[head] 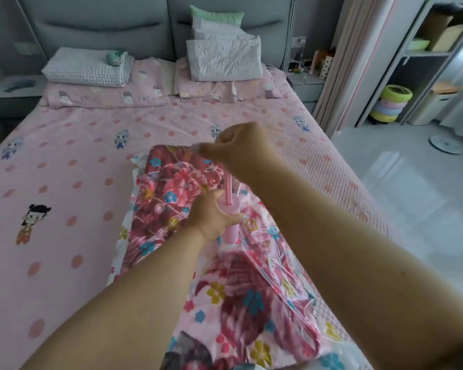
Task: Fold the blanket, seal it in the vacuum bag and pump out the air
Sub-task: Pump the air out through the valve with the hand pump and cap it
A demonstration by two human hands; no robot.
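- On the pink bed (pixel 64 161), the pink cylindrical hand pump (pixel 231 209) is gripped by the left hand (pixel 211 217), fingers curled round.
- Its thin pink plunger rod (pixel 227 186) is held raised by the right hand's (pixel 241 148) closed fingers, above the clear vacuum bag (pixel 265 279) holding the floral blanket (pixel 171 182).

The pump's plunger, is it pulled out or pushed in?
Pulled out: the thin pink rod shows between the pump and the raised right hand.

The bed (pixel 91 145) lies open left of the vacuum bag (pixel 254 287), a broad stretch of pink cover with nothing standing on it. Beyond the bag the cover runs free up to the pillows (pixel 222 60) at the headboard (pixel 96 25). Over the bag itself the way is barred: the pump (pixel 231 222) stands upright near its middle, with the left hand (pixel 211 214) round the barrel and the right hand (pixel 241 148) above on the rod. To the right the bed edge drops to bare floor (pixel 398 182).
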